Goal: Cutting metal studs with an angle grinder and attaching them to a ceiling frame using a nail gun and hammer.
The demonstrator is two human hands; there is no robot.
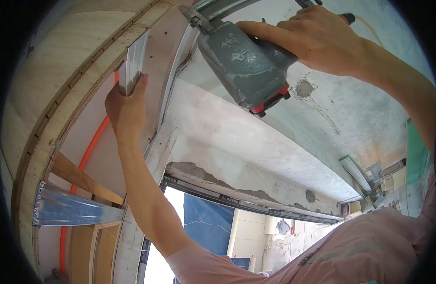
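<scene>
My left hand (126, 106) is raised at the upper left, its fingers closed around the lower end of a narrow silvery metal channel (135, 57). The channel's upper end meets the edge of a plywood board. High on the right, my right hand (315, 40) grips the handle of a grey pneumatic nail gun (244, 64) with red-and-black trim on its end. The gun's magazine and nose run to the upper left and are partly cut off by the picture's top edge. A thin pale air hose (369, 31) shows behind my right wrist.
The curved plywood edge (57, 128) runs along the left. Inside the frame are an orange-red conduit (92, 144), a wooden batten (85, 180) and a wide metal channel (76, 208). A patched plaster ceiling (350, 104) and a dark-framed window opening (246, 203) lie beyond.
</scene>
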